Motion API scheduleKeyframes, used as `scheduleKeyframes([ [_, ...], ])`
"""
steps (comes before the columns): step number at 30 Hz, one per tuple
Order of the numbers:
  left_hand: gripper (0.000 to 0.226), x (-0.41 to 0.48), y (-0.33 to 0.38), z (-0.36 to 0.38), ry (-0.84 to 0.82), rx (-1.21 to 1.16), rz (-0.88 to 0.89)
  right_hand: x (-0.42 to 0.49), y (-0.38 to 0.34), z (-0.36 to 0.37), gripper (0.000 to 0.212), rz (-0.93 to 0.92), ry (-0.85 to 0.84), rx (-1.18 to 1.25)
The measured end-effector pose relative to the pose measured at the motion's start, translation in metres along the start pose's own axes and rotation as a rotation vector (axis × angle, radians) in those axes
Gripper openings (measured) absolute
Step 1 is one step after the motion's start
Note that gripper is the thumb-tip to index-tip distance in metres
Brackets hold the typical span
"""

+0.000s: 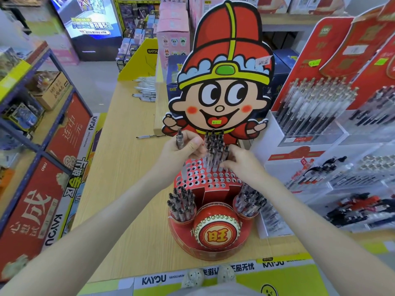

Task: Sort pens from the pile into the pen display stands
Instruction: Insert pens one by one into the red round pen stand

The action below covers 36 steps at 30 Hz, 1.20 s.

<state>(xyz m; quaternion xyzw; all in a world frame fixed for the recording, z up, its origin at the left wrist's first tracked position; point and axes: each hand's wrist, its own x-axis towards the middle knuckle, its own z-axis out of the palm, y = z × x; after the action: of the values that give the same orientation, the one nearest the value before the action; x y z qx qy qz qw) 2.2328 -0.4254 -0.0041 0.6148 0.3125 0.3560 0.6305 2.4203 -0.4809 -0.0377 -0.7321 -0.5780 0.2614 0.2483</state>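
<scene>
Looking through the head camera, I am seeing the left hand (184, 151) gripping a small bundle of pens (179, 139). Its fingers are curling round the barrels, and the clicker ends are pointing up. This hand is hovering over the left rear part of the red stand (193, 180), which is standing on the wooden table (128, 189).

The right hand (240, 163) is reaching to the standing pens (214, 146) in the back rows of the holed plate. Its fingertips (222, 166) are bending down and touching the lower barrels there. I cannot tell if they are pinching one pen or only pressing on it.

Many holes in front of these rows are showing as dark circles. Nearer to me, the left cup (181, 205) and the right cup (249, 202) of the stand are holding pens upright, with a round red drum (217, 231) sitting between them. A cartoon board (224, 82) is rising behind the plate.

Far back on the table, the pile of pens (145, 89) is lying well apart from both hands, and one single pen (149, 136) is lying beside the board.
</scene>
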Motion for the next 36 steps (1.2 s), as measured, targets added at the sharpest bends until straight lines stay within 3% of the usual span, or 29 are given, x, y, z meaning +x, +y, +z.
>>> scheduleKeyframes([
  [4, 0.017, -0.001, 0.002, 0.002, -0.011, 0.095, 0.014, -0.010, -0.004, -0.006, 0.031, 0.020, 0.110, -0.133],
  [7, 0.020, -0.003, 0.004, 0.008, -0.012, 0.166, 0.040, -0.033, -0.025, -0.016, 0.027, -0.063, 0.248, 0.093],
  [12, 0.025, -0.003, 0.005, 0.027, -0.072, 0.231, 0.110, -0.049, -0.065, -0.003, 0.021, -0.216, -0.047, 0.254],
  [15, 0.027, -0.002, 0.003, 0.030, -0.092, 0.316, 0.101, -0.047, -0.063, 0.006, 0.030, -0.216, -0.003, 0.256],
  [18, 0.030, -0.001, -0.002, 0.023, -0.080, 0.365, 0.089, -0.048, -0.052, 0.004, 0.019, -0.181, 0.032, 0.344],
  [24, 0.003, -0.009, -0.013, -0.005, -0.029, 0.358, 0.029, -0.044, -0.021, -0.010, 0.016, -0.096, 0.167, 0.581],
  [27, 0.003, -0.010, -0.014, -0.005, -0.147, 0.441, 0.000, -0.042, -0.020, -0.011, 0.015, -0.127, 0.128, 0.671],
  [30, 0.018, -0.010, -0.014, 0.004, -0.283, 0.560, -0.028, -0.042, -0.029, -0.006, 0.021, -0.187, 0.035, 0.659],
  [34, 0.002, -0.008, -0.013, 0.004, -0.290, 0.617, -0.065, -0.041, -0.028, -0.006, 0.024, -0.143, 0.045, 0.629],
  [36, 0.009, -0.008, -0.013, 0.002, -0.270, 0.645, -0.066, -0.041, -0.025, -0.007, 0.019, -0.097, 0.115, 0.661],
])
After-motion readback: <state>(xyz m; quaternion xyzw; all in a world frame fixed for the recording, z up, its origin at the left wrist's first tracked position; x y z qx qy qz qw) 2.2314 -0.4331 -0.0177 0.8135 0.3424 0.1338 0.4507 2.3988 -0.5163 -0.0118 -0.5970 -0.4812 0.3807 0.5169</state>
